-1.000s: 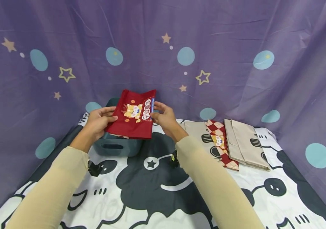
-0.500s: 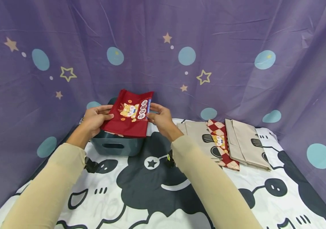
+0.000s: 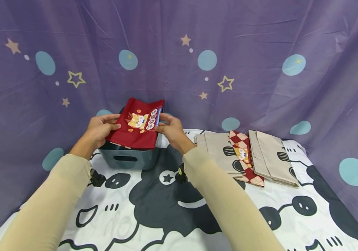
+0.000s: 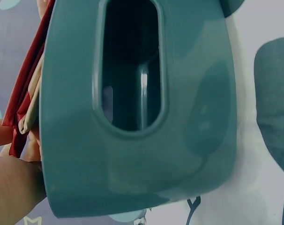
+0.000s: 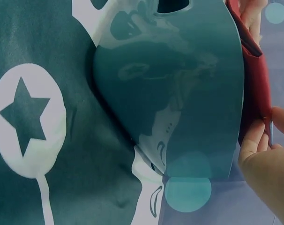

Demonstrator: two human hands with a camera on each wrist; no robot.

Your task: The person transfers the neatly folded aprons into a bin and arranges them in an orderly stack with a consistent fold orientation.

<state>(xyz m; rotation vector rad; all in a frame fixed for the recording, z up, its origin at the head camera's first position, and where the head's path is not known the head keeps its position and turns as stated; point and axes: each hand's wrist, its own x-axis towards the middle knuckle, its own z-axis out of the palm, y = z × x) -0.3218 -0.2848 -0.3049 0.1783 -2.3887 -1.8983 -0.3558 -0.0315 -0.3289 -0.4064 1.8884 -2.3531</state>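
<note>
Both hands hold a folded red cloth (image 3: pixel 138 134), printed with a cartoon animal and white lettered circles, over the top of a teal plastic bin (image 3: pixel 146 161). At its left edge, my left hand (image 3: pixel 98 129) pinches the cloth between thumb and fingers. The right edge, near a blue strip, is pinched by my right hand (image 3: pixel 173 131). In the left wrist view, the layered cloth (image 4: pixel 27 93) lies close along the bin's rim, and the bin wall (image 4: pixel 198 117) with its oval handle hole fills the middle. The right wrist view has the red cloth (image 5: pixel 257 89) just beyond the rim.
To the right lie a beige folded cloth (image 3: pixel 211 143), a red checked cloth (image 3: pixel 241 153) and another beige folded cloth (image 3: pixel 270 153), partly overlapping. A purple curtain (image 3: pixel 179 80) hangs behind. The table cover (image 3: pixel 166 195) carries black-and-white cartoon figures.
Both hands have moved left and slightly down with the red cloth, which now sits more squarely over the bin. The folded cloths on the right have stayed put.
</note>
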